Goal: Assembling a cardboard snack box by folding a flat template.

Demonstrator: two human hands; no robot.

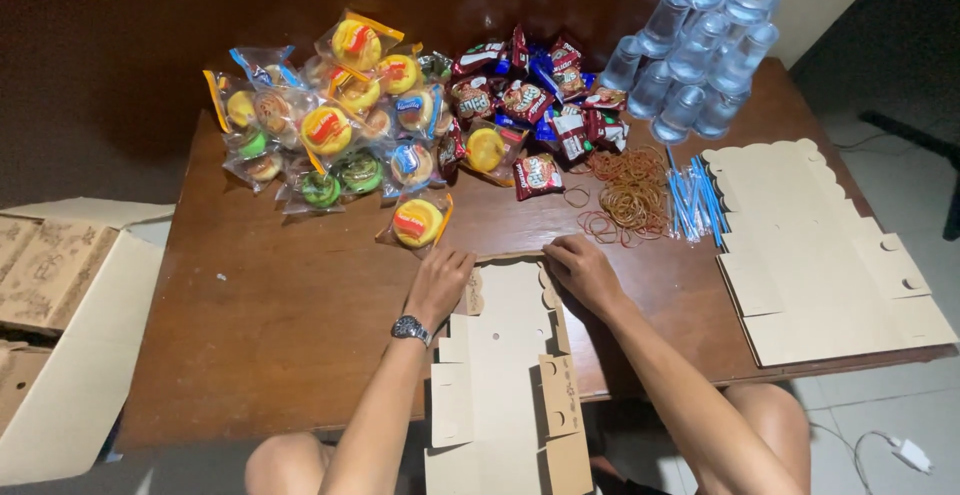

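A flat die-cut cardboard box blank (pixel 505 355) lies on the near edge of a brown wooden table (pixel 270 295) and hangs over toward my lap. My left hand (pixel 438 283), with a wristwatch (pixel 410 330) on its wrist, presses the blank's far left corner flap. My right hand (pixel 582 270) pinches the far right corner, fingers curled on the cardboard edge. Just beyond my left hand lies a wrapped yellow pastry (pixel 417 222).
Wrapped pastries (pixel 330 130) and red snack packets (pixel 530 105) crowd the table's far side. Rubber bands (pixel 630 195), blue straws (pixel 693 202), sealed water cups (pixel 700 50) and a stack of flat box blanks (pixel 830 255) sit right. An open carton (pixel 60 335) stands on the floor left.
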